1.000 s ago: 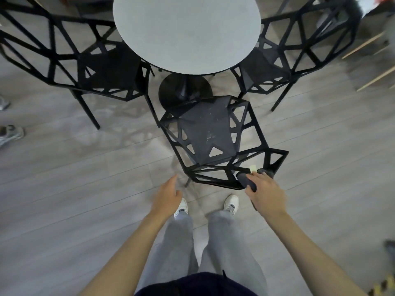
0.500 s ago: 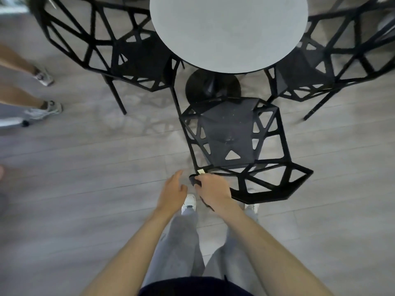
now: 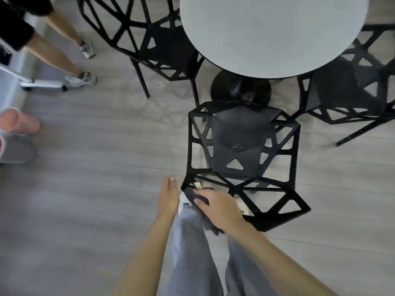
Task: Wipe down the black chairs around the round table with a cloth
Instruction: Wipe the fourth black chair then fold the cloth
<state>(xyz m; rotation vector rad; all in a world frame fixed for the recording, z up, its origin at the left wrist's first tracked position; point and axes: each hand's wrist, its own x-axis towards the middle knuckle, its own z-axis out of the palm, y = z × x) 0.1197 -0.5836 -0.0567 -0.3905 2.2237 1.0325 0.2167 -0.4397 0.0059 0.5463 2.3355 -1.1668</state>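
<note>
Two hands low | right hand (image 3: 218, 207) pressing cloth (image 3: 193, 194) on chair (image 3: 245, 144) backrest

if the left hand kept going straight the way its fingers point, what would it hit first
Probably nothing soon: the left hand points up the picture, just left of the near chair, over bare floor. Depth is unclear, so it might graze the chair's corner.

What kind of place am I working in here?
Likely a café or office break area: a round table on a pedestal base, matching black chairs around it, grey plank floor, other people standing nearby.
</note>
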